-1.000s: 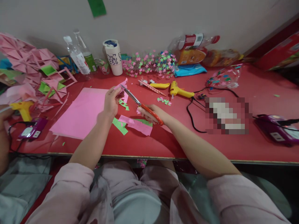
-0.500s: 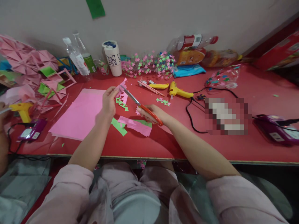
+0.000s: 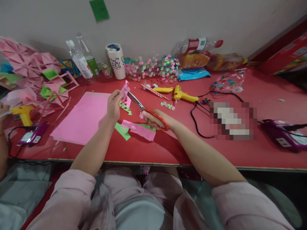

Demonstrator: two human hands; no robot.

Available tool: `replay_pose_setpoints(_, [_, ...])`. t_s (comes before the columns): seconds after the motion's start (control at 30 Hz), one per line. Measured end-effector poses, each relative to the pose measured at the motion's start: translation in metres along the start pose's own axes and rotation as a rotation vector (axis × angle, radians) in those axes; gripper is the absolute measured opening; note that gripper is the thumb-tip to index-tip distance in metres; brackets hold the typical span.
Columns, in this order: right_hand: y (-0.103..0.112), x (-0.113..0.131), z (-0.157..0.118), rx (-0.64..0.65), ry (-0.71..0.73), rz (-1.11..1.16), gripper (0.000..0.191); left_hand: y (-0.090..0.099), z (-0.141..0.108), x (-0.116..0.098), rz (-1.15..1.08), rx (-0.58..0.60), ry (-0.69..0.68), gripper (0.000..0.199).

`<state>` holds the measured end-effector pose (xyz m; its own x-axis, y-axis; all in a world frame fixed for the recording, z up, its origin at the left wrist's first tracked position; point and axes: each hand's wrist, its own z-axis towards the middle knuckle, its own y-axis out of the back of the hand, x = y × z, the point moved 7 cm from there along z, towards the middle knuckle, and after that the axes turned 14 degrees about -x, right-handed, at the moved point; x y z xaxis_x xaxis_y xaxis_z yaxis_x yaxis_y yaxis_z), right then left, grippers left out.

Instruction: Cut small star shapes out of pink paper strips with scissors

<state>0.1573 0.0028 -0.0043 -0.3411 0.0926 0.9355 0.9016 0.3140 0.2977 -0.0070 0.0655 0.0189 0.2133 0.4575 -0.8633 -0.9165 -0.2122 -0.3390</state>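
Mid-cut, by the look of it: my left fingers (image 3: 116,93) pinch a jagged pink strip (image 3: 125,88) at ten o'clock from the scissors (image 3: 136,100), gripped in my right fingers (image 3: 147,115). Cut-out stars (image 3: 168,105) lie on the table (image 3: 153,151) at three o'clock; pink sheets (image 3: 79,116), apparently uncut, at nine.

1. There's just the one camera, up on the person's head, looking forward and steeply down over the table (image 3: 216,155).
2. It sits close above the lap (image 3: 141,207); the left hand (image 3: 113,103) and right hand (image 3: 153,118) fall mid-view, farther off.
3. Its wide sweep reaches the wall (image 3: 148,25) behind.
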Motion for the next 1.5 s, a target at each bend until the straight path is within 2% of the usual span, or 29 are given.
replay_pose_setpoints(0.13, [0.004,0.003,-0.002,-0.04,0.033,-0.087,0.042,0.003,0.001,-0.003,0.035,-0.022,0.014,0.021])
replay_pose_setpoints(0.33, [0.003,0.002,-0.003,-0.094,-0.021,-0.116,0.044,0.006,0.003,-0.004,0.041,-0.014,0.002,0.021])
replay_pose_setpoints(0.77, [0.001,0.0,-0.001,-0.104,-0.025,-0.133,0.045,0.008,0.004,0.0,0.053,-0.041,0.008,0.016])
replay_pose_setpoints(0.87, [0.001,-0.003,0.002,-0.089,-0.031,-0.114,0.044,0.007,0.003,0.001,0.038,-0.024,-0.002,0.018])
replay_pose_setpoints(1.03, [-0.004,-0.006,0.004,0.008,-0.048,-0.015,0.041,0.001,-0.001,0.002,-0.043,0.005,0.036,0.018])
replay_pose_setpoints(1.13, [-0.008,-0.006,0.002,0.012,-0.039,0.054,0.041,-0.002,-0.004,0.003,-0.055,-0.005,0.048,0.02])
replay_pose_setpoints(1.3, [-0.017,-0.006,-0.003,-0.085,0.004,0.106,0.042,-0.002,-0.008,0.009,-0.02,-0.054,0.05,0.025])
replay_pose_setpoints(1.5, [-0.026,-0.014,-0.004,-0.155,-0.071,0.125,0.044,-0.003,-0.011,0.013,-0.023,-0.069,0.042,0.029])
